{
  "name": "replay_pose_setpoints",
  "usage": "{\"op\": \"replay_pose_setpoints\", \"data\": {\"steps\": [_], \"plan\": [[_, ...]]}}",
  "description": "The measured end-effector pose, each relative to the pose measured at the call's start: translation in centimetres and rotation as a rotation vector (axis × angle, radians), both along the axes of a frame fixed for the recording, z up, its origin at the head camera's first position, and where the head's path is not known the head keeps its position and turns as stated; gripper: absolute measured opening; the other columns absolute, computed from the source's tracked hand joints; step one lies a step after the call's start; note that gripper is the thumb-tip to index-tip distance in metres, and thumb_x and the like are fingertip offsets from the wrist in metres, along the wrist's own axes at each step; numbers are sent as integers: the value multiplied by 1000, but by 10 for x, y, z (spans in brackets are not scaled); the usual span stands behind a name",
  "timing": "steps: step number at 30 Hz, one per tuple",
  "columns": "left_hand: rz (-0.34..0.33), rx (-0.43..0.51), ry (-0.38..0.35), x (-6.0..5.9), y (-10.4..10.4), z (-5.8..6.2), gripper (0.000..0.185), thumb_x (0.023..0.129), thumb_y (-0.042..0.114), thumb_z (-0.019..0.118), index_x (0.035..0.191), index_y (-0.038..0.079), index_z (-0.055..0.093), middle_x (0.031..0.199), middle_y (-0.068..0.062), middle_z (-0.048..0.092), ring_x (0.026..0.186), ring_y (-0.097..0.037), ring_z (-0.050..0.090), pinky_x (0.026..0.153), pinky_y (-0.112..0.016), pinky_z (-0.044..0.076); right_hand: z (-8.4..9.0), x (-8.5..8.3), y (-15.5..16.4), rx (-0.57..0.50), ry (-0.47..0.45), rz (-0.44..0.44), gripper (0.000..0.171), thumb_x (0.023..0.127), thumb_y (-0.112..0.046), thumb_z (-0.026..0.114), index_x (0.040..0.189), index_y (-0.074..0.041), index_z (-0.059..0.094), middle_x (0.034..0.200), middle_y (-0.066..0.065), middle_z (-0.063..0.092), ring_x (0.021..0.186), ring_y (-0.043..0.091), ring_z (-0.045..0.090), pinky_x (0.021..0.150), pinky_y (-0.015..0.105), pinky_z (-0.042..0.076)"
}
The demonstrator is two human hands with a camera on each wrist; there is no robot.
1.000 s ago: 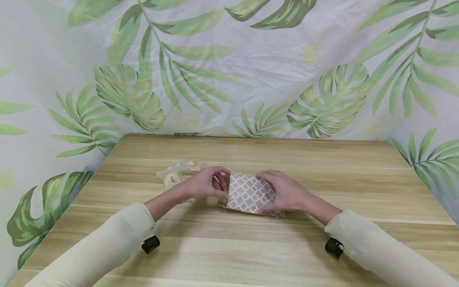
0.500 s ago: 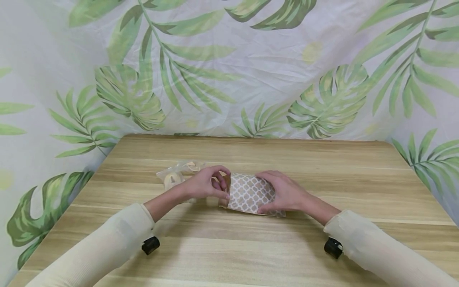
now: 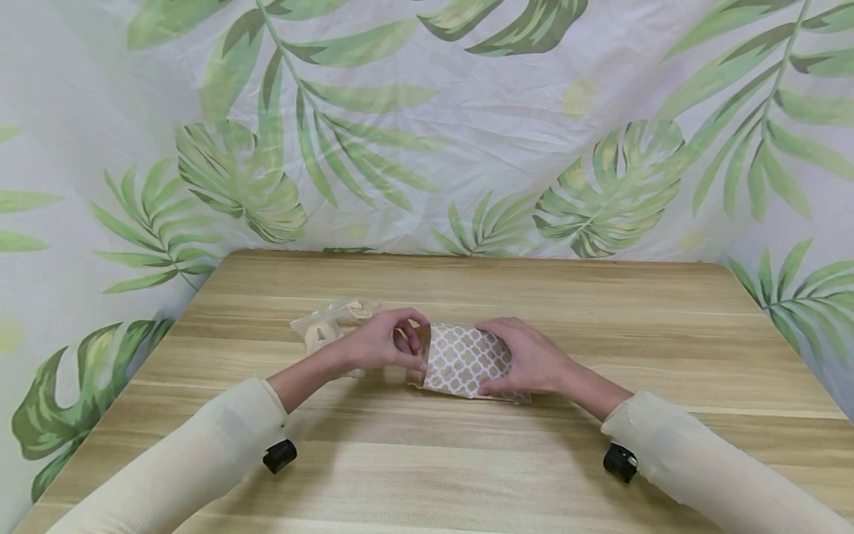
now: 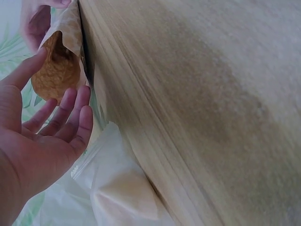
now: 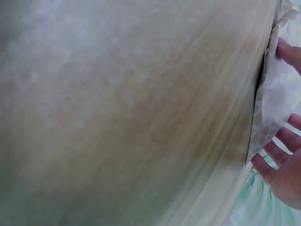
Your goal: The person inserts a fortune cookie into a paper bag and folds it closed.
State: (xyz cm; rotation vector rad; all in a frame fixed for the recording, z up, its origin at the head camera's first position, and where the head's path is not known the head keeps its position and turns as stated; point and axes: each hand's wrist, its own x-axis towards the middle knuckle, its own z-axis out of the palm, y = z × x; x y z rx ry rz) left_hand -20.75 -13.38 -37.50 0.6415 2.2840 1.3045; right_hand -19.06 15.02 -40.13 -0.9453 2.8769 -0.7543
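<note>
Nearest the camera, 2 cream sleeves (image 3: 200, 452) run up the wooden table (image 3: 427, 475), each with a small black wrist camera. Mid-table lies a brown paper bag (image 3: 467, 361) with a white lattice print, on its side, mouth to the left. The right hand (image 3: 527, 360) rests over the bag's right half, fingers gently bent, thumb under the near edge, pinning it to the wood. The left hand (image 3: 383, 343) is at the mouth; in the head view its fingers curl at the bag's lip, while the left wrist view shows them fairly straight and loose beside the gaping mouth (image 4: 59, 70), so I cannot tell whether they pinch the paper or only touch it. Nothing else is in that hand.

Just behind the left hand, touching or nearly touching it, sits a clear zip bag (image 3: 327, 326) with a pale, roundish item inside. Beyond the table hangs a leaf-print cloth (image 3: 427, 133).

By the look of it, the step in hand is opening the paper bag and holding it open. A next move would call for the right hand to keep the bag steady while the left widens the mouth without creasing or tearing the thin paper
</note>
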Motion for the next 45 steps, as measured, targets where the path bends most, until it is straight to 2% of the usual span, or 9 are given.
{"op": "replay_pose_setpoints", "data": {"steps": [5, 10, 17, 22, 27, 32, 40, 45], "plan": [[-33, -23, 60, 0, -1, 1, 58, 69, 11, 84, 117, -1, 56, 96, -18, 60, 81, -25, 61, 75, -30, 52, -1, 0, 1, -12, 12, -1, 91, 61, -51, 85, 135, -11, 51, 133, 8, 52, 125, 26, 46, 104, 43, 37], [-37, -65, 160, -4, -5, 4, 46, 71, 11, 83, 110, -1, 61, 92, -16, 62, 79, -23, 60, 74, -32, 52, -1, 1, 0, -13, 12, -6, 90, 61, -51, 85, 135, -12, 51, 133, 8, 53, 124, 26, 46, 104, 43, 37], [34, -76, 259, -12, -19, 21, 33, 77, 10, 78, 104, 0, 63, 87, -9, 63, 79, -23, 61, 66, -31, 52, -1, 0, 0, -7, 19, 5, 91, 61, -51, 84, 135, -11, 50, 134, 8, 52, 125, 26, 46, 104, 43, 36], [105, -88, 321, -19, -34, 33, 27, 81, 13, 75, 102, 1, 64, 85, -8, 64, 78, -21, 61, 68, -30, 50, -1, -1, 0, -3, 30, 15, 91, 61, -52, 84, 135, -11, 50, 134, 8, 52, 125, 26, 45, 104, 43, 36], [150, -169, 416, -26, -52, 36, 23, 83, 12, 73, 101, 0, 64, 83, -7, 63, 78, -21, 60, 70, -31, 48, -2, -1, 0, -1, 21, 14, 92, 61, -51, 85, 136, -12, 50, 135, 8, 52, 125, 27, 45, 104, 44, 36], [145, -249, 498, -28, -67, 36, 20, 82, 7, 71, 97, -3, 64, 81, -9, 62, 76, -23, 59, 69, -34, 47, -3, -1, 0, -3, 19, 16, 92, 61, -52, 85, 136, -12, 50, 135, 8, 51, 126, 27, 45, 104, 44, 36], [158, -380, 525, -29, -82, 32, 25, 81, 7, 72, 100, -7, 64, 89, -16, 63, 82, -30, 58, 75, -41, 47, -3, 0, 0, -5, 13, 15, 92, 60, -51, 85, 135, -11, 50, 134, 9, 52, 125, 28, 45, 104, 45, 35], [199, -461, 518, -30, -85, 27, 32, 82, 14, 72, 106, -6, 64, 98, -21, 63, 89, -34, 59, 77, -46, 47, -3, 1, 0, 6, 17, 11, 92, 61, -51, 84, 136, -11, 50, 135, 9, 51, 126, 28, 45, 104, 45, 36]]}}
